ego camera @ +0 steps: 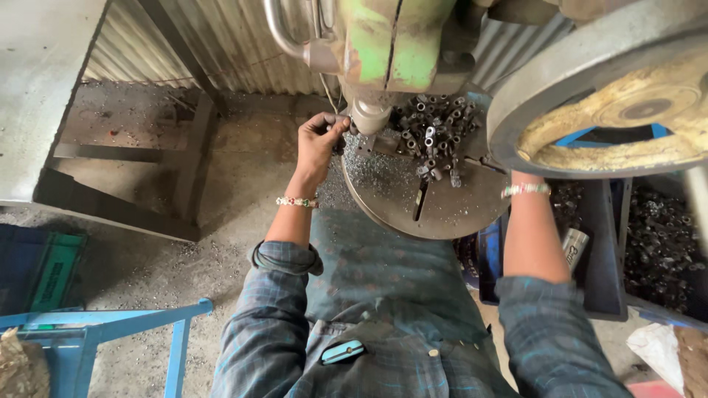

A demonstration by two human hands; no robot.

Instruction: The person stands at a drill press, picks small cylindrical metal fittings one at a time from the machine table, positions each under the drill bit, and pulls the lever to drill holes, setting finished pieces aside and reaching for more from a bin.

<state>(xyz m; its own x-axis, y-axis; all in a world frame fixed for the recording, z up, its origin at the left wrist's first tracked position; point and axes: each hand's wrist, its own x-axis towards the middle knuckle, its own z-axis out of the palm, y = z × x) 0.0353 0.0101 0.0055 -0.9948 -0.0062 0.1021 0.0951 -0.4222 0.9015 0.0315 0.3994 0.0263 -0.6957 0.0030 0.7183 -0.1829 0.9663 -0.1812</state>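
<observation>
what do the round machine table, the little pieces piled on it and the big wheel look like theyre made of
Round machine table: bare steel or cast iron by the look, dull grey-brown, dusted with fine shavings.
Small pieces: short metal sleeves, dark and oily with bright cut ends.
Big wheel: probably cast metal, with a grey rim and a yellowish, worn inner face.
The left hand is at the spindle nose.
</observation>
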